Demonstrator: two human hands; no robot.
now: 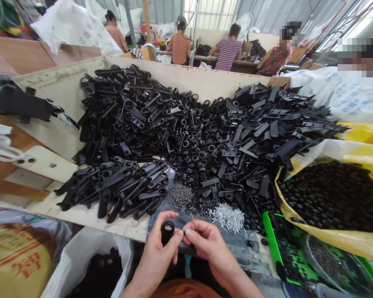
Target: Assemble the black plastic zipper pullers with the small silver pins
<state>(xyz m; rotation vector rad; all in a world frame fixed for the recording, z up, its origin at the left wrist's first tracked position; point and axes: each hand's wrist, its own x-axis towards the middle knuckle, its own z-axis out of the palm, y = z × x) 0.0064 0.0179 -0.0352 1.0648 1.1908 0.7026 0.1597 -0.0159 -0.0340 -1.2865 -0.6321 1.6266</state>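
Left hand [158, 245]: grip was closed round a black ringed part [167, 234]. Right hand [207, 240]: grip pinched a thin rod [193, 220], apparently metal. Silver fasteners [226, 217] lay beyond on the worktop [236, 243].

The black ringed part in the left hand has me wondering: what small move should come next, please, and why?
Probably the right hand should ease closer to the black ringed part: the left hand grips it, while the right fingertips, with a thin rod among them, pinch beside it.
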